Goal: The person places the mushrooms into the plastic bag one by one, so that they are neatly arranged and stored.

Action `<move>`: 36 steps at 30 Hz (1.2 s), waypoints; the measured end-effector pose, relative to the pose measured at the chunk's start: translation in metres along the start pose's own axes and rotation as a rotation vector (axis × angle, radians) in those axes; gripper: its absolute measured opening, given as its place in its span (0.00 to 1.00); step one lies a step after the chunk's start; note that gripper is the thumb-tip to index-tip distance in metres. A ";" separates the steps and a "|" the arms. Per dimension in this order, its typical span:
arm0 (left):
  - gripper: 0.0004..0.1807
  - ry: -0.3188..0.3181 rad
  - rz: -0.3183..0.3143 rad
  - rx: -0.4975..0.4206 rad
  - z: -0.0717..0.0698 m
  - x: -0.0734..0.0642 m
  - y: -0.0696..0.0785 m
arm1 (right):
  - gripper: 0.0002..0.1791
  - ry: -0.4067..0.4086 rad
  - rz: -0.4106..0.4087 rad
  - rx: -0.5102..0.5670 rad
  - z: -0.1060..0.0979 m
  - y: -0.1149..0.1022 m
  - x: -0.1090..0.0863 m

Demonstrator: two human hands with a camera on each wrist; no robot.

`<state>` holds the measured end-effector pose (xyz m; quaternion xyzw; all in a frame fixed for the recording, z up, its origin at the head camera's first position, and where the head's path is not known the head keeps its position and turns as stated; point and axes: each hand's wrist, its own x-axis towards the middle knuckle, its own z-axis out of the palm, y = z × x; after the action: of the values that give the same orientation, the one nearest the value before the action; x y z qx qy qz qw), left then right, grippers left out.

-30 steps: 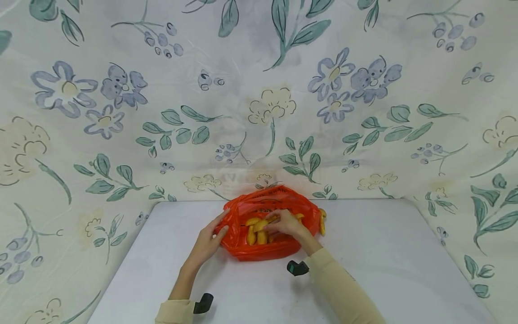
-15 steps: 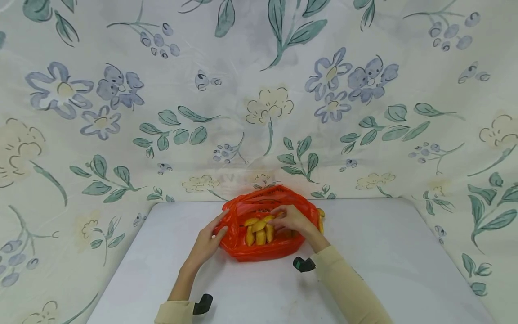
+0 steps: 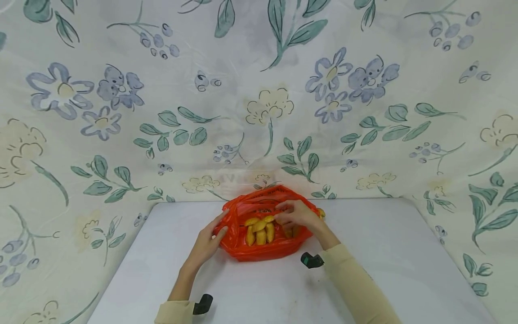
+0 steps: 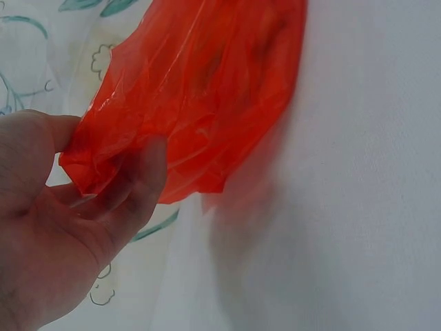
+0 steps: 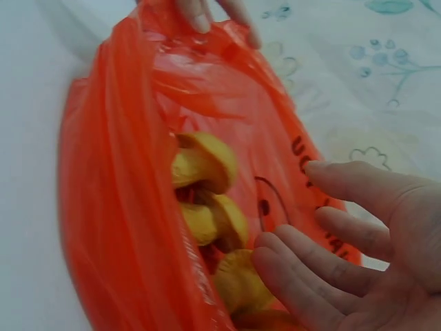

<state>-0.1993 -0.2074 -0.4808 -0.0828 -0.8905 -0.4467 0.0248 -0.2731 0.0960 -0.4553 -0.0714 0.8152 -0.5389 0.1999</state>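
Note:
A red plastic bag (image 3: 252, 255) with dark print lies on the table, its mouth facing the person. Inside, several yellow mushrooms (image 3: 261, 236) stand side by side, caps up. My left hand (image 3: 207, 243) grips the bag's left edge; in the left wrist view, the red film (image 4: 200, 103) passes between its thumb and fingers. My right hand (image 3: 298, 214) hovers in front of the right part of the opening, holding nothing. In the right wrist view its fingers are loosely spread beside the mushrooms (image 5: 238, 283). Part of another yellow piece (image 3: 290, 231) shows below this hand.
A yellow piece (image 3: 321, 213) shows just outside the bag's right side. The white table (image 3: 376, 243) meets a flowered cloth backdrop (image 3: 267, 135) behind the bag and at both sides. Black camera mounts (image 3: 312, 260) stick out from both wrists.
My right hand has come away from the mushrooms, moving right and slightly up, which uncovers the rightmost one of the group. The left hand keeps its grip on the bag.

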 end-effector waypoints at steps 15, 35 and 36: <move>0.29 0.017 0.023 0.000 0.001 0.000 -0.001 | 0.30 -0.007 -0.072 -0.030 -0.033 -0.009 -0.019; 0.29 0.011 0.009 0.004 0.001 -0.001 0.000 | 0.31 0.060 -0.047 -0.069 -0.071 0.005 -0.037; 0.29 0.010 0.005 0.005 0.001 -0.001 0.000 | 0.32 0.059 -0.050 -0.070 -0.073 0.005 -0.038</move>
<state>-0.1983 -0.2072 -0.4816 -0.0829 -0.8912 -0.4449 0.0304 -0.2672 0.1727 -0.4259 -0.0827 0.8370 -0.5169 0.1598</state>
